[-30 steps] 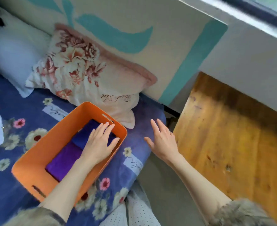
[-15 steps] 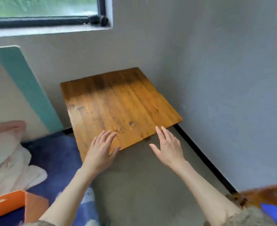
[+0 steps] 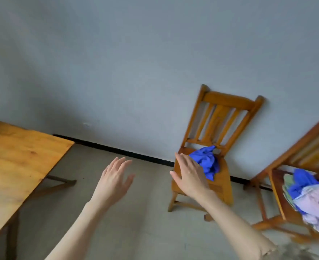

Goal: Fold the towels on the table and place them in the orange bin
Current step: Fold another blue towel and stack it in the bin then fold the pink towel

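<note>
A crumpled blue towel (image 3: 206,162) lies on the seat of a wooden chair (image 3: 220,117) against the grey wall. My right hand (image 3: 189,174) is stretched out with straight fingers just left of that towel, holding nothing. My left hand (image 3: 113,182) hovers open over the floor, between the table and the chair. On a second wooden chair (image 3: 305,147) at the far right sits a pile of towels (image 3: 312,199), blue, pale pink and green. The orange bin is out of view.
The wooden table (image 3: 17,162) fills the left side, its top bare. Grey concrete floor (image 3: 145,212) runs between the table and the chairs. A black skirting line runs along the wall's foot.
The view has swung right, from the bed and orange bin past the table to the two chairs. My left hand left the folded towels in the bin; both hands now reach toward the chair.
</note>
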Tool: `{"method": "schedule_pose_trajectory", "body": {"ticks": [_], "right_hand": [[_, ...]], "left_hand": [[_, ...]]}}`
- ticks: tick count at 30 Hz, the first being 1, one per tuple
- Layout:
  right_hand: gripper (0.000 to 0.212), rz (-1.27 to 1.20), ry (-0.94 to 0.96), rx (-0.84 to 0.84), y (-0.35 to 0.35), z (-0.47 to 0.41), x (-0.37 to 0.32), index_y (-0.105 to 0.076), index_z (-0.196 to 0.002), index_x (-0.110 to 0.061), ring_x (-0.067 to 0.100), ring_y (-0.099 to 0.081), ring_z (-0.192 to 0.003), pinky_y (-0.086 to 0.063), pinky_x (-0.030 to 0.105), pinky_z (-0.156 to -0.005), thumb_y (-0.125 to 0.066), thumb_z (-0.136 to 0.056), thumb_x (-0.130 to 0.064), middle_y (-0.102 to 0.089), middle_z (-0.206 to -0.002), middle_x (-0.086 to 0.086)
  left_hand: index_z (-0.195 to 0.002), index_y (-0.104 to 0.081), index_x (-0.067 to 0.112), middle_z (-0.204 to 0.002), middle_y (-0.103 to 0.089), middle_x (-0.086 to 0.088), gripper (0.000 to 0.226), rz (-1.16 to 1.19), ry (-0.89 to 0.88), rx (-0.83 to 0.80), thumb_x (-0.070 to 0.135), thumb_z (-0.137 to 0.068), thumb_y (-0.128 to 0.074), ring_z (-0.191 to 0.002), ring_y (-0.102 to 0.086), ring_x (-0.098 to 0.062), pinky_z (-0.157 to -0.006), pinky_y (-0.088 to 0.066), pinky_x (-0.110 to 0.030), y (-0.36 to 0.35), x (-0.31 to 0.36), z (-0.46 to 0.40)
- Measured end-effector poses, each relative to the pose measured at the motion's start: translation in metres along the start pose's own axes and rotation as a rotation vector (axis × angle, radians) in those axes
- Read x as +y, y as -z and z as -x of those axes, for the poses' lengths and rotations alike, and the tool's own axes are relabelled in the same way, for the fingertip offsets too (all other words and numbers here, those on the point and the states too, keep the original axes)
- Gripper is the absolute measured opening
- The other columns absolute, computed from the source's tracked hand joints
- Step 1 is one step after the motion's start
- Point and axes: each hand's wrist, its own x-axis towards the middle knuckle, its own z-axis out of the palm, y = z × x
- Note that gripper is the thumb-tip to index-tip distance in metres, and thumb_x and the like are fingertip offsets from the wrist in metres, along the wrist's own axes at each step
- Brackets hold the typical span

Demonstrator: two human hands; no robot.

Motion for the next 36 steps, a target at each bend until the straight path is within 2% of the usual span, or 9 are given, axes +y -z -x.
{"method": "schedule_pose_trajectory", "body": {"ticks": [5, 9, 12, 20, 27, 32, 36], "right_hand": [[0.063, 0.002, -0.176, 0.014, 0.012, 0.005, 0.095, -0.026, -0.146, -0.016, 0.022, -0.032, -0.137, -0.036, 0.042, -0.105, -0.049, -0.093, -0.041, -0.036, -0.148, 0.007], [0.06, -0.009, -0.251, 0.013, 0.013, -0.004, 0.146, -0.024, -0.146, -0.017, 0.022, -0.034, -0.135, -0.036, 0.039, -0.105, -0.046, -0.095, -0.039, -0.034, -0.148, 0.005], [0.059, -0.032, -0.305, -0.001, 0.008, -0.025, 0.178, -0.024, -0.146, -0.017, 0.023, -0.033, -0.136, -0.035, 0.039, -0.106, -0.045, -0.095, -0.037, -0.033, -0.149, 0.006], [0.06, -0.014, -0.418, -0.087, 0.004, -0.102, 0.257, -0.016, -0.149, -0.02, 0.021, -0.023, -0.141, -0.026, 0.038, -0.112, -0.041, -0.097, -0.038, -0.025, -0.153, 0.005], [0.057, -0.042, -0.454, -0.135, -0.019, -0.142, 0.311, -0.021, -0.147, -0.02, 0.021, -0.031, -0.137, -0.034, 0.037, -0.107, -0.042, -0.097, -0.038, -0.031, -0.15, 0.002], [0.053, -0.041, -0.426, -0.226, -0.066, -0.175, 0.354, -0.024, -0.145, -0.018, 0.021, -0.035, -0.133, -0.036, 0.038, -0.104, -0.041, -0.097, -0.034, -0.037, -0.146, 0.002], [0.05, -0.078, -0.368, -0.332, -0.118, -0.195, 0.384, -0.028, -0.144, -0.018, 0.023, -0.035, -0.133, -0.037, 0.038, -0.103, -0.042, -0.097, -0.03, -0.038, -0.144, 0.004]], "left_hand": [[-0.135, -0.047, 0.016, -0.144, -0.043, -0.004, 0.074, 0.026, -0.123, -0.13, 0.059, -0.08, -0.023, -0.14, -0.029, -0.024, -0.111, -0.026, -0.036, -0.052, 0.074, -0.052], [-0.137, -0.045, 0.017, -0.145, -0.04, -0.004, 0.048, 0.033, -0.191, -0.221, 0.036, -0.093, -0.049, -0.141, -0.026, -0.024, -0.112, -0.024, -0.035, -0.087, 0.106, -0.096], [-0.135, -0.046, 0.015, -0.142, -0.044, -0.006, 0.045, 0.036, -0.242, -0.251, 0.03, -0.093, -0.051, -0.138, -0.031, -0.025, -0.109, -0.028, -0.037, -0.112, 0.125, -0.136], [-0.138, -0.04, 0.019, -0.143, -0.039, 0.0, 0.044, 0.034, -0.282, -0.419, 0.029, -0.095, -0.048, -0.136, -0.03, -0.018, -0.108, -0.027, -0.029, -0.181, 0.161, -0.247], [-0.139, -0.037, 0.019, -0.142, -0.04, 0.0, 0.046, 0.056, -0.229, -0.599, 0.027, -0.095, -0.048, -0.131, -0.037, -0.018, -0.104, -0.034, -0.03, -0.237, 0.185, -0.31], [-0.138, -0.039, 0.018, -0.14, -0.043, -0.002, 0.045, 0.075, -0.096, -0.657, 0.022, -0.094, -0.05, -0.128, -0.041, -0.021, -0.099, -0.037, -0.029, -0.298, 0.178, -0.325], [-0.139, -0.037, 0.019, -0.139, -0.044, -0.003, 0.048, 0.021, 0.032, -0.77, 0.018, -0.093, -0.05, -0.124, -0.045, -0.024, -0.097, -0.04, -0.034, -0.344, 0.158, -0.316]]}}
